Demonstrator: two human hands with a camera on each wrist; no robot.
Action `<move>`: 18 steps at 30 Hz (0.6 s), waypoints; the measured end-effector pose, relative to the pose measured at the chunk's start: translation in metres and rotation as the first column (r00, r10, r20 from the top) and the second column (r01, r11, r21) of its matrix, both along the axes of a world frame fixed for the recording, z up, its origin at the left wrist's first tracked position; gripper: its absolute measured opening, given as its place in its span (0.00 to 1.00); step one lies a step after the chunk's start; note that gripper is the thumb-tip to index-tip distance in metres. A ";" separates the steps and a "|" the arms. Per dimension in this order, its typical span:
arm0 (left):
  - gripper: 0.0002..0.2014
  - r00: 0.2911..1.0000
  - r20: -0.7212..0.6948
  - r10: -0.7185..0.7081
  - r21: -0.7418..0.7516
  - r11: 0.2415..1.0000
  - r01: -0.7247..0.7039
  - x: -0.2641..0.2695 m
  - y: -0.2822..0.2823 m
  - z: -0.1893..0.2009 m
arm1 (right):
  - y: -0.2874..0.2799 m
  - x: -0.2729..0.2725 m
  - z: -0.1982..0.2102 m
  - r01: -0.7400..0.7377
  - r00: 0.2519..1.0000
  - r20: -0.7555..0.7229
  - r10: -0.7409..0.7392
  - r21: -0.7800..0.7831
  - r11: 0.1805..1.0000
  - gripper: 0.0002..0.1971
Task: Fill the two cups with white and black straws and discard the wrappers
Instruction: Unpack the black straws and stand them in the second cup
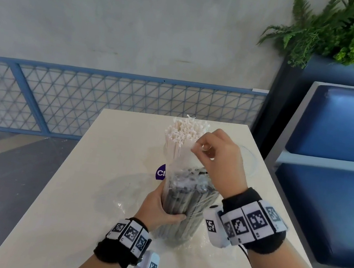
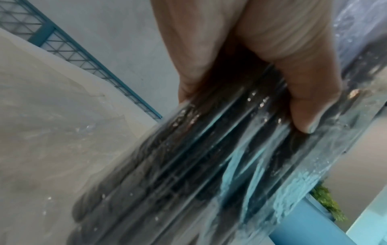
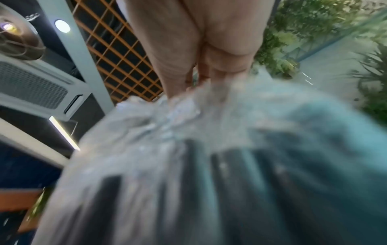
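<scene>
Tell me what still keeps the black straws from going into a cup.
The clear wrapper encloses the black straws. The left hand grips the bundle upright while the right hand pinches the wrapper's top. White straws stand behind.

Cream surface (image 1: 67, 186) runs from near edge to far, with a purple round sticker (image 1: 160, 172) with white letters partly hidden near its middle. Far behind, grey plaster wall (image 1: 131, 17); low blue metal lattice fence (image 1: 107, 105) along its base, spanning left to center. Grey floor (image 1: 6, 165) with a tan stripe on the left. Right side: blue padded bench seat (image 1: 335, 192) with pale frame, dark planter box (image 1: 318, 70) behind it, green fern foliage (image 1: 348, 28) spilling over at far right. Right wrist view shows an orange grid ceiling panel (image 3: 117, 59), a round light (image 3: 62, 26) and a white vent unit (image 3: 33, 89), blurred.
</scene>
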State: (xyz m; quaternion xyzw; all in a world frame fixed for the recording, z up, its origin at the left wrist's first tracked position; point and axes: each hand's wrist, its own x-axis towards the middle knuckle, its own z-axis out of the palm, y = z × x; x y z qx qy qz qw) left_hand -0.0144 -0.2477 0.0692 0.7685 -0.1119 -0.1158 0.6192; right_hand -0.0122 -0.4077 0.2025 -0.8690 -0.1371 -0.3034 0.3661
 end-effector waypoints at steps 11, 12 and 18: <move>0.41 0.997 -0.039 0.066 -0.025 0.997 -0.067 0.002 0.007 -0.003 | 0.003 -0.024 0.017 -0.133 0.983 -0.140 0.117 -0.105 0.986 0.06; 0.41 0.997 -0.039 0.062 -0.027 0.998 -0.063 0.002 0.007 -0.003 | 0.003 -0.026 0.014 -0.138 0.978 -0.189 0.092 -0.246 0.959 0.06; 0.44 0.998 -0.043 0.051 -0.012 0.999 -0.051 0.003 0.007 -0.005 | 0.004 -0.027 0.010 -0.141 0.915 -0.404 -0.013 -0.348 0.927 0.10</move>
